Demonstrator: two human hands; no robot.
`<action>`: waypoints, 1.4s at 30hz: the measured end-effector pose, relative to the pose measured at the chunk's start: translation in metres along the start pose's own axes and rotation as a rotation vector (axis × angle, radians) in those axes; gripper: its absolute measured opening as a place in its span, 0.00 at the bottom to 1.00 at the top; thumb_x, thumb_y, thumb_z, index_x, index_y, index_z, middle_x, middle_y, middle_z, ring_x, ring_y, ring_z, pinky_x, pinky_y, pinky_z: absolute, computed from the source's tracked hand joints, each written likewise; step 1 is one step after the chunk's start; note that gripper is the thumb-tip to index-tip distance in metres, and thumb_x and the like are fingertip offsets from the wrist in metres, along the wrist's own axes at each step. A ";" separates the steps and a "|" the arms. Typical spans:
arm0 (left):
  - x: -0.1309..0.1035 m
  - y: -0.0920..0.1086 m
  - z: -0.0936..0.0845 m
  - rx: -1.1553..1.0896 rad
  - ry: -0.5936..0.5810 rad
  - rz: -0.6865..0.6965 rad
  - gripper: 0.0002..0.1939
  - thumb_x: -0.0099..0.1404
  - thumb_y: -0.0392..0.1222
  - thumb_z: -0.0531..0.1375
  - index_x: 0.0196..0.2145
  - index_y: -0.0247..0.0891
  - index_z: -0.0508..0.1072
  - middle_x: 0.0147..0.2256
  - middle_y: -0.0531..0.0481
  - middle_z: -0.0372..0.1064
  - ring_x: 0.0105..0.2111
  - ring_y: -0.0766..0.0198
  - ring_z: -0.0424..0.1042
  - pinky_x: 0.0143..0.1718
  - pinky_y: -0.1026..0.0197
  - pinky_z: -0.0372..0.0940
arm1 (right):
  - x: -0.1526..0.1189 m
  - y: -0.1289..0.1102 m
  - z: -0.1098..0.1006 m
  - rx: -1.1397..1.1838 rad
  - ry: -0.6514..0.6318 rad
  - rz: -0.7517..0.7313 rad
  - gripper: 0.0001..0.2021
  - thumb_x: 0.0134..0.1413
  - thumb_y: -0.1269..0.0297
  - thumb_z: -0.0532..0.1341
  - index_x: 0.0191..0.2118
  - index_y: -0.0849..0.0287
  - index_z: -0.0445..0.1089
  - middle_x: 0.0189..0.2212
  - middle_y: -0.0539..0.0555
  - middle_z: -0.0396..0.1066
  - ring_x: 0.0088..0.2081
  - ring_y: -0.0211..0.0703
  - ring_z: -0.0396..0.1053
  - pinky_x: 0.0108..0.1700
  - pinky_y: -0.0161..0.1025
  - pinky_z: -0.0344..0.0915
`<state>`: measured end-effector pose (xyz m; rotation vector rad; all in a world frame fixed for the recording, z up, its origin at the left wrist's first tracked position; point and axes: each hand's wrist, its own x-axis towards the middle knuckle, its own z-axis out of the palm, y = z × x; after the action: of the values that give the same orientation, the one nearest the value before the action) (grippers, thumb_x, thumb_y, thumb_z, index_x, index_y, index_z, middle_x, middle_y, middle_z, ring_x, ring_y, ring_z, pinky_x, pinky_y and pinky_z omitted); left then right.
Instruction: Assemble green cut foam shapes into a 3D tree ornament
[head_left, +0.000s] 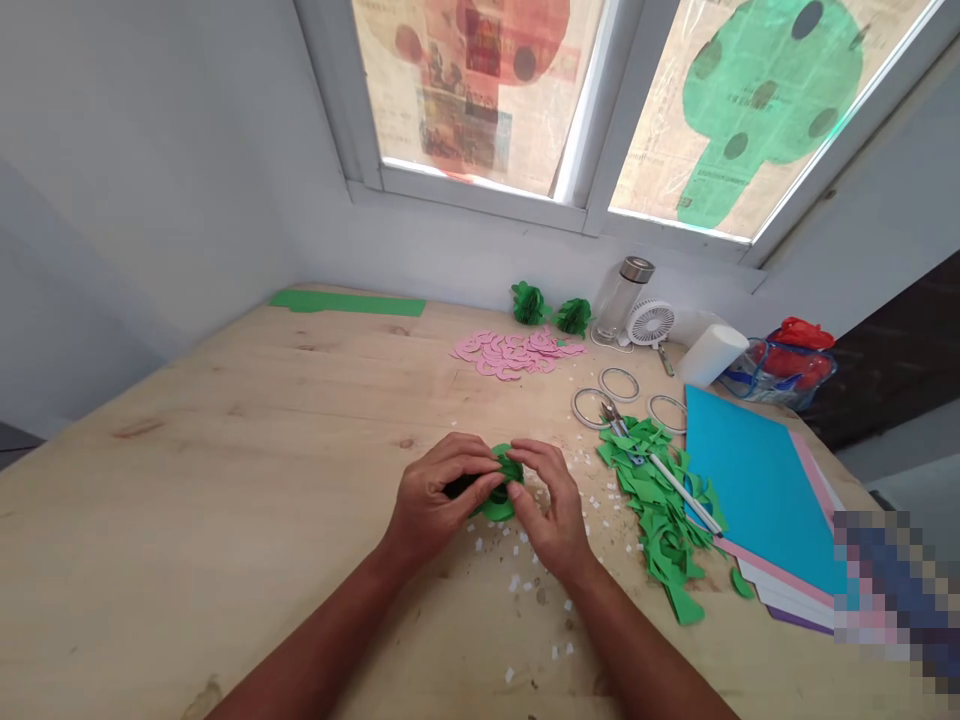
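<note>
Between my two hands, low over the wooden table [300, 480], is a green paper piece [499, 508] with layered, rounded edges. My left hand [442, 490] grips it from the left, thumb in front and fingers behind. On the other side my right hand [551, 505] pinches its right edge with thumb and fingertips. The fingers cover part of the paper, so its full shape is hidden. Small white paper bits [514, 582] lie scattered around and below my hands.
Green paper scraps [664, 540] lie at right with pliers [619, 420] and a white pen [684, 492]. Coloured sheets [757, 480], tape rings [619, 384], pink cutouts [506, 355], two green paper balls [529, 304], a glass bottle [619, 305], a fan [650, 323] and a green strip [360, 303] stand around.
</note>
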<state>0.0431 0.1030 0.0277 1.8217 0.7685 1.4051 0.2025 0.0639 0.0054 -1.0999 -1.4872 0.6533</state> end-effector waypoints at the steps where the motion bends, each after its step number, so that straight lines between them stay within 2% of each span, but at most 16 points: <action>1: 0.000 0.000 0.000 0.003 -0.005 0.008 0.07 0.54 0.32 0.65 0.29 0.43 0.80 0.29 0.47 0.74 0.34 0.57 0.70 0.38 0.57 0.65 | 0.000 0.000 0.000 -0.041 -0.015 -0.029 0.16 0.52 0.68 0.61 0.47 0.49 0.71 0.47 0.56 0.69 0.50 0.50 0.63 0.54 0.48 0.58; 4: -0.001 -0.002 0.001 0.031 -0.036 0.036 0.06 0.55 0.33 0.65 0.28 0.43 0.79 0.28 0.47 0.73 0.33 0.57 0.70 0.37 0.57 0.65 | 0.000 0.002 0.003 -0.137 -0.014 -0.080 0.16 0.49 0.71 0.62 0.45 0.49 0.71 0.46 0.56 0.68 0.51 0.50 0.62 0.54 0.50 0.58; 9: -0.004 -0.007 0.001 0.107 -0.077 0.074 0.02 0.57 0.35 0.64 0.30 0.41 0.77 0.29 0.47 0.73 0.34 0.58 0.71 0.39 0.58 0.65 | -0.001 0.009 0.005 -0.144 0.011 -0.100 0.09 0.50 0.72 0.61 0.37 0.52 0.72 0.44 0.56 0.70 0.49 0.49 0.63 0.52 0.49 0.60; 15: -0.005 -0.003 -0.001 0.153 -0.051 -0.062 0.08 0.60 0.40 0.61 0.38 0.38 0.74 0.37 0.45 0.74 0.39 0.59 0.72 0.42 0.58 0.67 | 0.001 0.015 0.002 -0.084 0.106 -0.060 0.05 0.51 0.70 0.60 0.34 0.54 0.71 0.42 0.56 0.72 0.46 0.48 0.67 0.49 0.48 0.62; 19: -0.002 -0.006 -0.003 0.142 -0.040 -0.207 0.14 0.58 0.44 0.62 0.42 0.39 0.73 0.44 0.45 0.73 0.46 0.55 0.71 0.50 0.53 0.64 | 0.002 0.021 0.000 0.020 0.181 0.023 0.03 0.51 0.66 0.62 0.34 0.56 0.71 0.42 0.57 0.72 0.46 0.48 0.68 0.50 0.49 0.63; 23: -0.001 -0.011 -0.002 -0.028 -0.071 -0.384 0.19 0.56 0.46 0.63 0.46 0.40 0.72 0.48 0.44 0.71 0.49 0.52 0.70 0.53 0.50 0.62 | 0.003 0.021 -0.001 0.106 0.219 0.085 0.04 0.51 0.64 0.62 0.34 0.57 0.71 0.41 0.58 0.73 0.46 0.48 0.68 0.51 0.49 0.63; 28: 0.001 -0.011 -0.001 -0.298 -0.100 -0.571 0.22 0.56 0.48 0.64 0.46 0.37 0.70 0.48 0.41 0.71 0.49 0.50 0.70 0.49 0.52 0.66 | 0.003 0.019 -0.001 0.159 0.241 0.109 0.05 0.51 0.62 0.62 0.33 0.58 0.71 0.41 0.58 0.73 0.45 0.48 0.69 0.49 0.48 0.64; 32: 0.003 -0.010 -0.002 -0.341 -0.115 -0.612 0.20 0.55 0.47 0.65 0.45 0.37 0.72 0.45 0.43 0.73 0.46 0.52 0.71 0.48 0.52 0.66 | 0.003 0.018 -0.002 0.156 0.267 0.083 0.06 0.52 0.62 0.62 0.34 0.58 0.71 0.41 0.58 0.72 0.45 0.47 0.69 0.49 0.48 0.65; 36: 0.003 -0.012 -0.003 -0.382 -0.144 -0.615 0.19 0.56 0.47 0.65 0.44 0.37 0.73 0.44 0.43 0.73 0.46 0.52 0.70 0.49 0.53 0.64 | 0.004 0.018 -0.002 0.083 0.294 -0.002 0.06 0.53 0.62 0.61 0.36 0.57 0.70 0.42 0.58 0.72 0.46 0.48 0.69 0.50 0.50 0.64; 42: 0.003 -0.017 -0.003 -0.648 -0.196 -0.745 0.16 0.61 0.48 0.61 0.44 0.38 0.73 0.43 0.44 0.73 0.41 0.57 0.72 0.46 0.54 0.66 | 0.003 0.016 -0.003 -0.020 0.278 -0.094 0.04 0.55 0.64 0.60 0.36 0.56 0.71 0.41 0.57 0.71 0.46 0.48 0.68 0.50 0.51 0.64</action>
<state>0.0398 0.1157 0.0159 0.9896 0.6773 0.8228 0.2103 0.0725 -0.0062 -1.0818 -1.2986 0.4020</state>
